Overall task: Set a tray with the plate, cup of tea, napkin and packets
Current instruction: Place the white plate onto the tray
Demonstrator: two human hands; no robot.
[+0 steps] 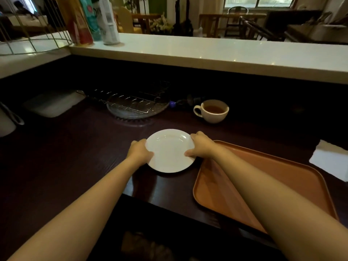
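Both arms outstretched; left hand (140, 150) and right hand (200, 145) grip plate (169, 150) rims, beside tray (282, 178).

I see plate (169, 150) on counter (75, 157) left of tray (293, 178); cup (213, 111) behind; napkin (331, 160) at right edge.

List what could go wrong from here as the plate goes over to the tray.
1. Both hands, left hand and right hand, grip only the white plate's edges; it could slip on the way.
2. The orange tray has a raised rim and overhangs the counter's near edge, so a catch or hard set-down might tip it.
3. The full cup of tea stands just beyond; a wide swing could knock it.
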